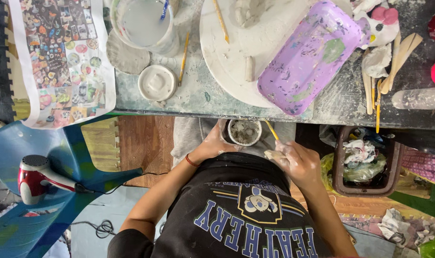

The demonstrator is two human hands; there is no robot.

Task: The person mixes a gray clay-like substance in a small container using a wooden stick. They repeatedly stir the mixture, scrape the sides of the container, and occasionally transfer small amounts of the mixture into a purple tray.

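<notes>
My left hand is wrapped around a small clay cup held in my lap, just below the table's front edge. Its opening faces up and the inside looks grey and rough. My right hand, smeared with pale clay, pinches a thin yellow-handled tool whose tip reaches the cup's right rim. A red cord circles my left wrist.
On the clay-dusted table sit a round white board, a purple tray, a water tub, a small white lid and wooden tools. A brown bin stands right, a red hair dryer on a blue chair left.
</notes>
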